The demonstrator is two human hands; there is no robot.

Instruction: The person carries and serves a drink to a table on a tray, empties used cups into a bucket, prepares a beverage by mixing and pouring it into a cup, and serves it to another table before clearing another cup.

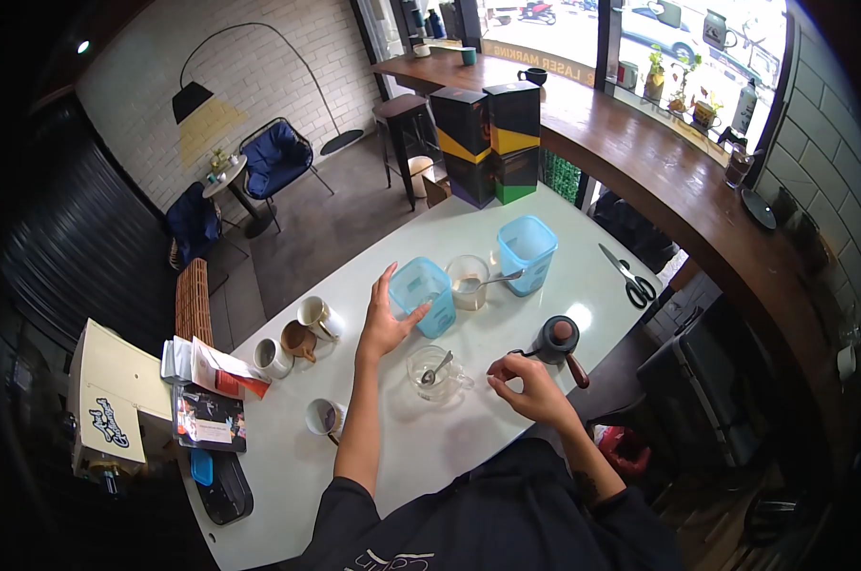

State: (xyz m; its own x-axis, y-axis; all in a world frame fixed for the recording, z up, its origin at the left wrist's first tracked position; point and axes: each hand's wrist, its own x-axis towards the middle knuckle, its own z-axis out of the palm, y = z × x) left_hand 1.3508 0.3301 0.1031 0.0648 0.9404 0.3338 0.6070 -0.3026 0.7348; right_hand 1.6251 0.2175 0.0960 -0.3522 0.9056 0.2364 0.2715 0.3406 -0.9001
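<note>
My left hand (385,325) is wrapped round the left side of a translucent blue container (432,303), with the thumb across its front. My right hand (533,388) is curled, thumb and finger tips close together; anything between them is too small to tell. It is right of a clear glass cup (421,383) with a spoon (437,369) in it, apart from the handle. Behind, a glass jug (468,293) holds another spoon (495,281), beside a second blue container (528,255). A dark pot (556,339) with a wooden handle stands just beyond my right hand.
Several mugs (274,357) stand on the left of the white table (469,433). Black scissors (632,281) lie near the right edge. Tall dark boxes (515,143) stand at the far corner. Papers (223,368) and a black case (226,487) are at the left edge.
</note>
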